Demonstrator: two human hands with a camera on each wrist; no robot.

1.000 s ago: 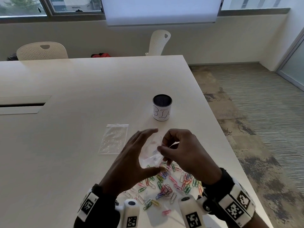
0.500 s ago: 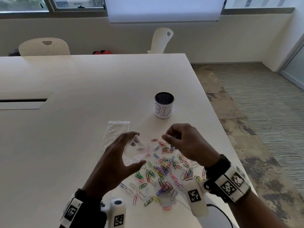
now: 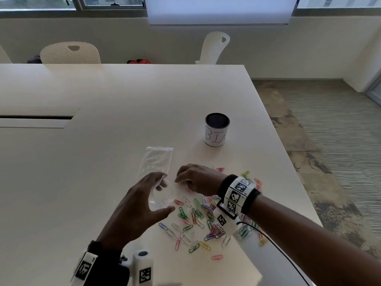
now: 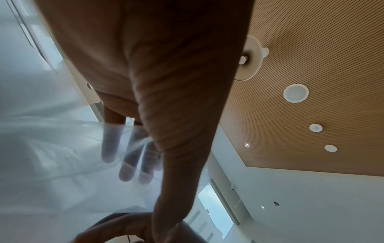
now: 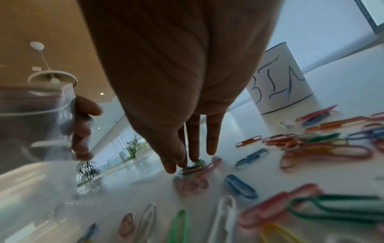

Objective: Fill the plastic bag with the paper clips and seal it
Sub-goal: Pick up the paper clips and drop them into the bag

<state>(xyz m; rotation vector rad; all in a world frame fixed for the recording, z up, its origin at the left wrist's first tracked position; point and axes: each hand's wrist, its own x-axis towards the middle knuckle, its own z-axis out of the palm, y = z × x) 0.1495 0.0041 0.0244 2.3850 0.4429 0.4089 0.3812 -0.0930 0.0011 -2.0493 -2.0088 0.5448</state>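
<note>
My left hand (image 3: 166,193) grips a small clear plastic bag (image 3: 161,201) between thumb and curled fingers, just above the table; the left wrist view shows the bag (image 4: 62,148) filmy over those fingers. A loose pile of coloured paper clips (image 3: 206,219) lies on the white table (image 3: 103,162). My right hand (image 3: 182,180) reaches down at the pile's far left edge. In the right wrist view the thumb and first fingers (image 5: 182,162) pinch a few clips (image 5: 192,169) that lie on the table. The held bag (image 5: 41,123) stands at the left of that view.
A second clear bag (image 3: 157,162) lies flat beyond my left hand. A white cup marked BIN (image 3: 216,132) stands behind the clips. The table's right edge (image 3: 288,162) runs close to the pile. Chairs (image 3: 70,53) stand at the far side.
My right hand has left the bag's mouth and dropped to the clips on the table. My left hand has carried the bag a little left and lower.
</note>
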